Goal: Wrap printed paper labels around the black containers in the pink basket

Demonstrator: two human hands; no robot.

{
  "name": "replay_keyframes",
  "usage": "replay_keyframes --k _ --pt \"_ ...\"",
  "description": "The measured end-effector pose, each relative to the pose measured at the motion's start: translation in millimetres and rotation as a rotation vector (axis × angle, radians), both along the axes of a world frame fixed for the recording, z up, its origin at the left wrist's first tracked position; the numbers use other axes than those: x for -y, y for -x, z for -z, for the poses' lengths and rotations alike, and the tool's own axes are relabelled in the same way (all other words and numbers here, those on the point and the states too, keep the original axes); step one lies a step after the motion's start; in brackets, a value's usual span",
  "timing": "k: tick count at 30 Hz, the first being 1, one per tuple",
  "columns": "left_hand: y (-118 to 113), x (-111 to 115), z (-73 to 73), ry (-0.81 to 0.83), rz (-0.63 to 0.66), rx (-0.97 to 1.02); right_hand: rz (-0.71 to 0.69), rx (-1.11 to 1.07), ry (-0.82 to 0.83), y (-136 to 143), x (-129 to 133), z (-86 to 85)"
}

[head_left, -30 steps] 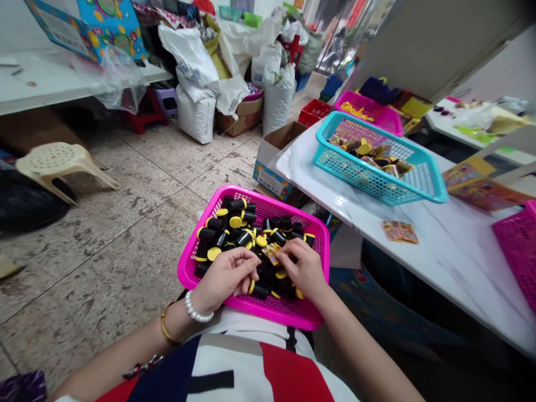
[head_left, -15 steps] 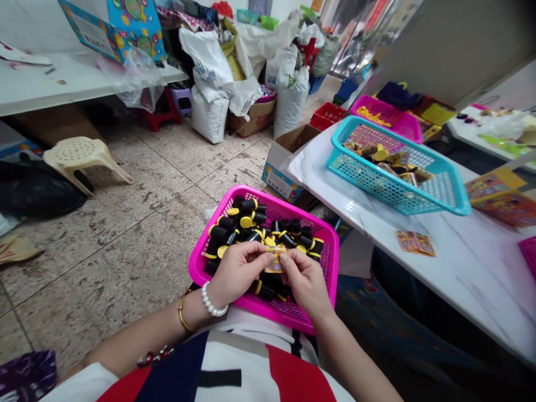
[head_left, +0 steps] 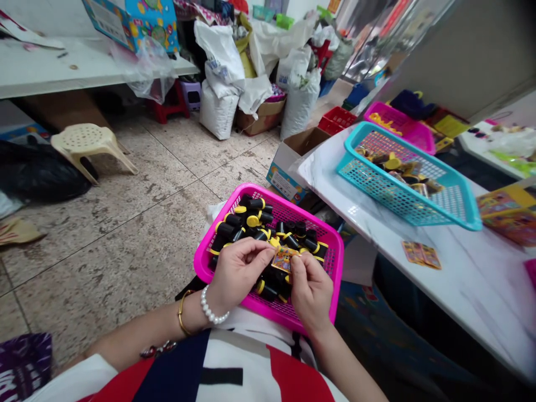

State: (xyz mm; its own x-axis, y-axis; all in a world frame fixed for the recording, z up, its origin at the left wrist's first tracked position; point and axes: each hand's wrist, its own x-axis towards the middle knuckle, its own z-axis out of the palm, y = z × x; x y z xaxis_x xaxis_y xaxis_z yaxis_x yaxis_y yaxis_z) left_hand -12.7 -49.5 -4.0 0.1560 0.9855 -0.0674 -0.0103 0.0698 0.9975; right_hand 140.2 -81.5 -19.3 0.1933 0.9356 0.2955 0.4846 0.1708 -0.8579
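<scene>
Between my two hands is a small orange printed sticker point(head_left: 283, 259), its colourful side facing up. My left hand point(head_left: 239, 269) is closed, thumb and forefinger pinching at the sticker's upper left corner. My right hand point(head_left: 312, 287) grips its right edge between thumb and bent fingers. Directly under both hands sits a pink basket point(head_left: 340, 262) on my lap, holding many small black canisters point(head_left: 267, 290) with yellow flip lids. More orange stickers point(head_left: 421, 255) lie in a small spread on the marble-patterned table to my right.
On the table point(head_left: 377, 245) at right stands a turquoise basket point(head_left: 454, 209) of labelled canisters, with another pink basket point(head_left: 427, 139) behind it. An open carton point(head_left: 288, 181) is on the floor ahead. A cream stool point(head_left: 86, 137) and white sacks point(head_left: 220, 106) stand farther off.
The sticker has been drawn slightly rightward by my right hand, and more of its printed face shows. My left hand stays almost in place. The view has shifted a little.
</scene>
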Motion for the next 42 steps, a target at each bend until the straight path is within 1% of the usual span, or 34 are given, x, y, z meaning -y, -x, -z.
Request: replay_keyframes --k 3,7,10,13,17,19,21,22,24,26,27,28,30,32,33,35,36,38,40,42 --pt "1 0 1.5 -0.036 0.009 -0.001 -0.033 0.038 -0.038 2 0 1.5" --pt "5 0 2.2 -0.004 -0.017 0.022 -0.035 0.067 -0.058 5 -3 1.9" --pt "8 -2 2.2 -0.037 0.039 0.033 -0.074 0.075 -0.082 8 -6 0.8" --pt "11 -5 3.0 -0.009 0.07 0.063 -0.103 0.097 -0.097 12 -8 -0.1" --pt "16 -9 5.0 -0.016 0.019 0.063 -0.221 0.151 -0.051 15 -12 -1.6" --pt "20 -11 5.4 0.081 0.026 0.069 -0.284 0.167 -0.01 12 -18 -2.9" --pt "23 -13 5.5 0.224 0.076 0.077 -0.327 0.15 0.045 5 -30 -4.5" --pt "24 -14 5.8 0.28 0.1 0.086 -0.327 0.138 0.065 0 -39 -5.2" --pt "26 -15 7.6 0.325 0.122 0.126 -0.275 0.17 0.057 -7 -61 -6.3" --pt "25 -17 10.8 0.346 0.114 0.197 -0.217 0.329 0.003 -11 -85 -6.6" --pt "24 -18 12.7 0.366 0.108 0.238 -0.218 0.452 -0.007 -10 -96 -6.3" --pt "24 -19 14.6 0.391 0.101 0.277 -0.241 0.582 0.005 -8 -106 -5.9" --pt "23 -21 17.3 0.444 0.085 0.343 -0.305 0.79 0.084 -1 -122 -4.3" --pt "23 -24 18.1 0.488 0.067 0.388 -0.351 0.882 0.154 4 -130 -2.7" --pt "24 -25 17.7 0.504 0.06 0.412 -0.363 0.874 0.163 5 -131 -2.3" --pt "25 -26 15.9 0.527 0.052 0.461 -0.381 0.758 0.153 0 -128 -3.1" --pt "26 -27 14.9 0.535 0.047 0.488 -0.389 0.648 0.158 -5 -123 -4.2" --pt "26 -29 13.0 0.552 0.033 0.547 -0.4 0.321 0.226 -17 -110 -7.6" --pt "24 -30 11.3 0.577 0.018 0.604 -0.385 -0.07 0.302 -28 -94 -10.8" --pt "21 -31 9.7 0.612 0.014 0.655 -0.339 -0.392 0.3 -32 -77 -12.6"
